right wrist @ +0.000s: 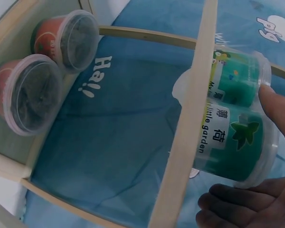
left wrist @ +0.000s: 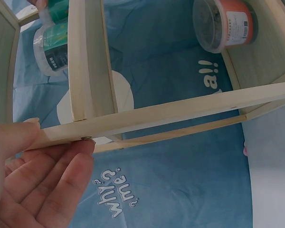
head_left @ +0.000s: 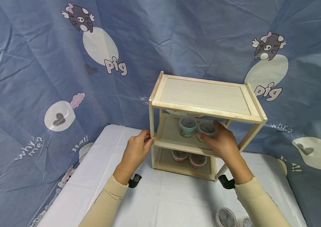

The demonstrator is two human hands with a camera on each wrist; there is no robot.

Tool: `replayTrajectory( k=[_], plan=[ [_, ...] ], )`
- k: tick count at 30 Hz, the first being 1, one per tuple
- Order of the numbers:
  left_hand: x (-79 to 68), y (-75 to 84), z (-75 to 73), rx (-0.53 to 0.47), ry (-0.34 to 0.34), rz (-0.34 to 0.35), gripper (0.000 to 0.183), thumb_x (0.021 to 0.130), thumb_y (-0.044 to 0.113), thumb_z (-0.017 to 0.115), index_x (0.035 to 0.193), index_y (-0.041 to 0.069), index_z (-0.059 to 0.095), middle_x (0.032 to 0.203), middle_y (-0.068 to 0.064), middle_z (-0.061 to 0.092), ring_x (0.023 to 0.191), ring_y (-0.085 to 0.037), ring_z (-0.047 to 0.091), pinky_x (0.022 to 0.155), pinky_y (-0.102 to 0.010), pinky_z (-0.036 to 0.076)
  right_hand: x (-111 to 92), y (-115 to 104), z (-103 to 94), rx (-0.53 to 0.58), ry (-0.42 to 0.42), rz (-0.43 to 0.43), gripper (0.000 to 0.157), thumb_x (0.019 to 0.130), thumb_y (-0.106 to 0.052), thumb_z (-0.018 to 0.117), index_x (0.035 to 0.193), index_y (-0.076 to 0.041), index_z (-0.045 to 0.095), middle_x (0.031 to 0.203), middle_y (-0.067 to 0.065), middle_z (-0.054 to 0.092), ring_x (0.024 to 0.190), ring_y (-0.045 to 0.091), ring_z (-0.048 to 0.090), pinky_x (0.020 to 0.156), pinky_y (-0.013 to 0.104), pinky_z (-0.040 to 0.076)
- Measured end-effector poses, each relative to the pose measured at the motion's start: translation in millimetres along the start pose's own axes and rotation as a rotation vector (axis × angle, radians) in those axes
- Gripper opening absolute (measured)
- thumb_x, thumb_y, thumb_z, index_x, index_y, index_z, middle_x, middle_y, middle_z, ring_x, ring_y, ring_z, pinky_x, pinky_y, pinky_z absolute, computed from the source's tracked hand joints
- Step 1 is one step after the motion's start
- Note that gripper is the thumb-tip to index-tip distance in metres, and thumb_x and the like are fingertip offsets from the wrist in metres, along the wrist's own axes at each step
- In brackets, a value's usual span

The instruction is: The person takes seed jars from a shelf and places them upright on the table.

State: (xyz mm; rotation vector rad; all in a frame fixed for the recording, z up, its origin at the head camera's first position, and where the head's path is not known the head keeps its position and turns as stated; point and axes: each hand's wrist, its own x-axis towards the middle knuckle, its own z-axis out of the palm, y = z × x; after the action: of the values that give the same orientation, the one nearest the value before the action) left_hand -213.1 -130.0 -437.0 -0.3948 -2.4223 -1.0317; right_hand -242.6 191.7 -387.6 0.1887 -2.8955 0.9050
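Observation:
My left hand (head_left: 137, 147) grips the front left post of a small wooden shelf rack (head_left: 205, 94), thumb on one side and fingers on the other. My right hand (head_left: 223, 140) reaches onto the middle shelf around a green plastic plant tub (right wrist: 237, 142) marked "little garden" with a leaf on its label. Its thumb lies by the tub's rim; the other fingers spread beside it, not visibly curled round it. Another green tub (head_left: 187, 126) stands upright right next to it. On the bottom shelf sit two red-orange tubs, one left (head_left: 179, 155) and one right (head_left: 198, 160).
At the front right of the white table (head_left: 160, 201) stand a clear-lidded tub (head_left: 225, 217) and a second one (head_left: 246, 222), partly hidden by my right sleeve. A blue patterned cloth (head_left: 160, 41) hangs behind the rack. The rack's top board and posts surround the middle shelf.

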Motion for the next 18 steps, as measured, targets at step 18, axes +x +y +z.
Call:
replayTrajectory(
  k=[18],
  plan=[
    [0.3, -0.5, 0.2, 0.004, -0.004, 0.0, 0.016, 0.099, 0.008, 0.075, 0.111, -0.001, 0.07, 0.1, -0.016, 0.078, 0.088, -0.024, 0.077, 0.071, -0.036, 0.063, -2.4, 2.6, 5.3, 0.038, 0.048, -0.001, 0.095, 0.097, -0.056, 0.07, 0.157, 0.009, 0.034, 0.147, 0.039, 0.048, 0.131, 0.058, 0.05, 0.102, 0.067, 0.047]
  ],
)
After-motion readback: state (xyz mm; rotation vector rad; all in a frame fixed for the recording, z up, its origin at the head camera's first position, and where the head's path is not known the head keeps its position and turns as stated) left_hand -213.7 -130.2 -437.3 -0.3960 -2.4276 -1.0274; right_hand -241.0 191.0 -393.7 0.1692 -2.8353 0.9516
